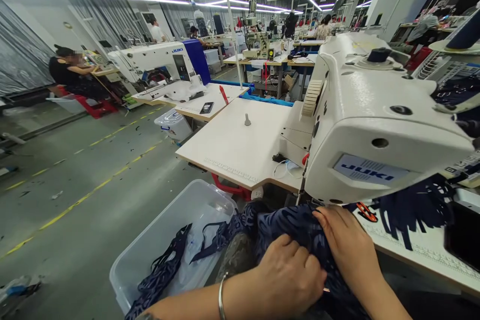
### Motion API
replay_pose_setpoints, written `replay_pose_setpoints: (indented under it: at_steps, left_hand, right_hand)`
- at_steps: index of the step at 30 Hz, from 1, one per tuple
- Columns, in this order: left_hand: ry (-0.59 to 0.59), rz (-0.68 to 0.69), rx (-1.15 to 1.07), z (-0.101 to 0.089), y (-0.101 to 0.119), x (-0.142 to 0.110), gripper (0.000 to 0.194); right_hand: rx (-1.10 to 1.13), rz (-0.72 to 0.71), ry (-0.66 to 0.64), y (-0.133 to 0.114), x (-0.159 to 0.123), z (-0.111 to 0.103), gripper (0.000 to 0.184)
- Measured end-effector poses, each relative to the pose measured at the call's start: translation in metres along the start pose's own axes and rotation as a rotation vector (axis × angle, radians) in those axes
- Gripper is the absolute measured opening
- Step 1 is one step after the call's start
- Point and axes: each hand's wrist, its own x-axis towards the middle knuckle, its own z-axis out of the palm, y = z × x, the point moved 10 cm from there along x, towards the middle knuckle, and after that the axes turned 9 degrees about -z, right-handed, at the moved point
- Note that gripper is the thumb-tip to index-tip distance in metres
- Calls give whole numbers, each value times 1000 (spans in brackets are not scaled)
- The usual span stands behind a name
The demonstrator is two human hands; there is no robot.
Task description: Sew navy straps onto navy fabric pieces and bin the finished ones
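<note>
A dark navy patterned lace garment (288,222) lies bunched in front of me, just below the head of a white JUKI sewing machine (360,125). My left hand (287,277), with a silver bangle at the wrist, is closed in a fist on the cloth. My right hand (347,240) grips the garment's upper edge on the right, thumb hidden and fingers bent over the fabric. Part of the cloth trails left over the rim of a clear plastic bin (127,255), where more navy pieces (165,265) lie. The needle area is mostly hidden.
The white machine table (232,145) reaches left with a grey peg on it. Orange-handled snips (366,212), navy fabric strips (412,207) and a black phone-like object (463,235) lie on the right. Another JUKI machine (161,62) stands beyond; a person (69,72) sits far left.
</note>
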Motion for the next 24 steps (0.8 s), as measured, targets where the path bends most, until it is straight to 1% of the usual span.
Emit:
replay_pose_setpoints:
  at_steps: [2,3,4,6,8,10,12,16,20,24]
  left_hand:
    - [-1,0,-32,-7,-4,5,25]
    - [-1,-11,-26,-9,-8,8,26]
    - [-13,-23,-9,-8,-13,12,30]
    - [-52,-49,21,-2,-23,18,37]
    - [-86,-76,22,6,-31,22,36]
    - [-79,-105,38,11,-35,24,34]
    - [-60,-124,66,12,-36,25,33]
    - [-35,-143,114,11,-31,27,33]
    - [-32,-152,153,10,-30,29,33]
    - [-34,-158,167,10,-30,30,33]
  right_hand:
    - [-32,115,14,12,-4,1,27]
    - [-2,199,6,21,-7,4,33]
    - [55,291,-13,31,-12,9,37]
    - [240,439,-67,48,-21,23,36]
    - [442,516,-70,57,-28,33,30]
    - [590,545,-42,61,-32,37,26]
    - [639,580,-22,65,-35,38,24]
    - [609,631,-42,71,-38,40,23]
    - [562,626,-58,73,-37,42,20]
    - [561,624,-50,75,-37,44,20]
